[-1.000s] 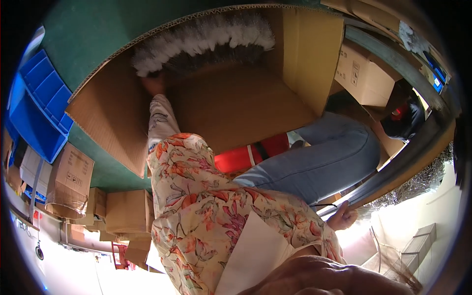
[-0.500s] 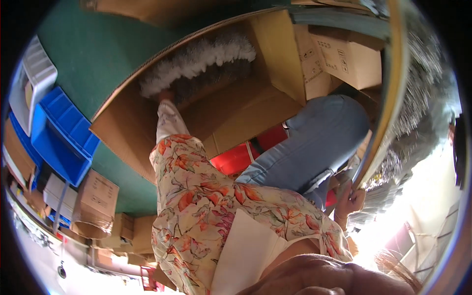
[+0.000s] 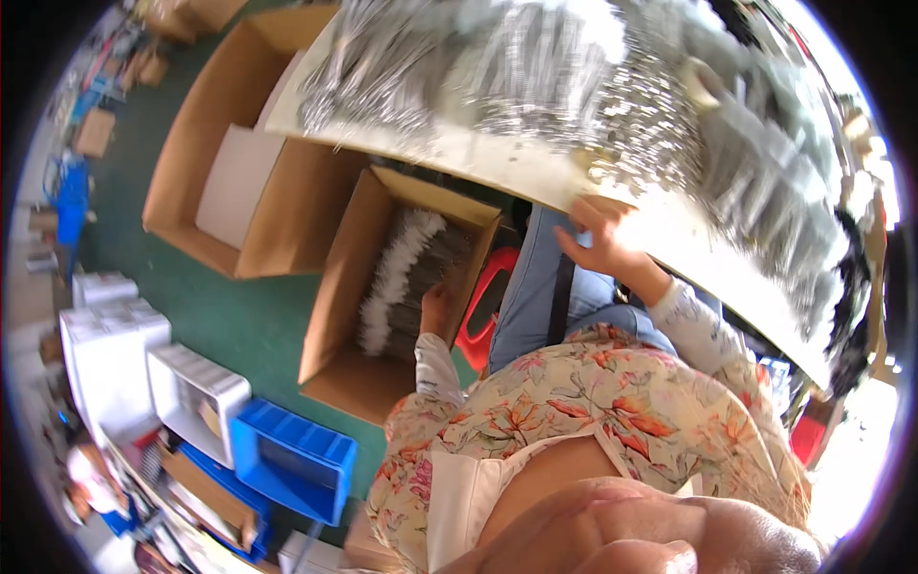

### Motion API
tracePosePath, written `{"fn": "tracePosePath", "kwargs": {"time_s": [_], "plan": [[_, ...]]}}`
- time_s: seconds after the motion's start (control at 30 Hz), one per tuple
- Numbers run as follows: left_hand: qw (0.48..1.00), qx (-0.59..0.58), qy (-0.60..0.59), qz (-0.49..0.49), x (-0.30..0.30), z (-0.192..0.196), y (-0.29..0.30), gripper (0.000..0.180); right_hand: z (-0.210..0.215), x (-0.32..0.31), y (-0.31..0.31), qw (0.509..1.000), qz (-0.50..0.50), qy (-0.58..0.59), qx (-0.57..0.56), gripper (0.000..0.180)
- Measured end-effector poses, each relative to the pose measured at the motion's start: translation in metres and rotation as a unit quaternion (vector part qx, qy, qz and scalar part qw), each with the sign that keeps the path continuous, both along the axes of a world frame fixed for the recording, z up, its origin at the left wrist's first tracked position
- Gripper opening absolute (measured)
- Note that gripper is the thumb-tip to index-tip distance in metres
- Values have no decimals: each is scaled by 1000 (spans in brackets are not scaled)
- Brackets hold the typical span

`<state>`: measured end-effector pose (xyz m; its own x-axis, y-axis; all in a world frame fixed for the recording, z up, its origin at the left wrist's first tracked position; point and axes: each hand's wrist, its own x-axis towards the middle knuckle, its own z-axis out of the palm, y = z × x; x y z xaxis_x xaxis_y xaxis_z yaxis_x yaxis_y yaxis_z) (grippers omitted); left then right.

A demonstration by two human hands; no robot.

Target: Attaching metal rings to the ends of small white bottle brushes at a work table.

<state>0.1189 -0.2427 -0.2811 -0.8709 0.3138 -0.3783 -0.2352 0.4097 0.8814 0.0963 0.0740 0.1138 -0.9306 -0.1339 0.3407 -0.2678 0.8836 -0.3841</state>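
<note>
Fringe (image 3: 390, 279), fluffy white, in rectangular cardboard box (image 3: 342, 306)

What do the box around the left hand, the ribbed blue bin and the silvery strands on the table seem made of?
Box: likely matte cardboard, brown with flat walls. Blue bin: probably smooth plastic, evenly coloured. Silvery strands: shiny, perhaps plastic film; they glint.

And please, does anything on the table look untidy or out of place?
Yes, perhaps: the glittery silver pile on the white table, near the right hand, looks loose and jumbled, while the silver strands left of it lie in bundles.
</note>
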Motion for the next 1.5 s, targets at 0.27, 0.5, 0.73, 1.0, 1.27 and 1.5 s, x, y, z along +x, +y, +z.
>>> {"fn": "tracePosePath", "kwargs": {"time_s": [0.27, 0.5, 0.73, 1.0, 1.27, 1.5], "plan": [[938, 140, 180, 261, -110, 262, 39, 19, -18, -33, -8, 981, 92, 20, -172, 18], [903, 137, 407, -6, -270, 531, 179, 23, 53, -15, 52, 935, 114, -87, -324, 14], [810, -504, 278, -114, -503, 531, 290, 43, 186, -21, 233, 987, -114, 80, -82, 10], [916, -331, 216, -71, -546, 487, 293, 14, 194, -64, 427, 966, -186, -114, 136, 16], [907, -286, 309, -12, -569, 510, 247, 12, 172, -157, 438, 865, -199, -332, 320, 17], [931, 145, 334, -6, -483, 589, 339, 20, 168, -158, 440, 884, -332, -324, 53, 24]]}}
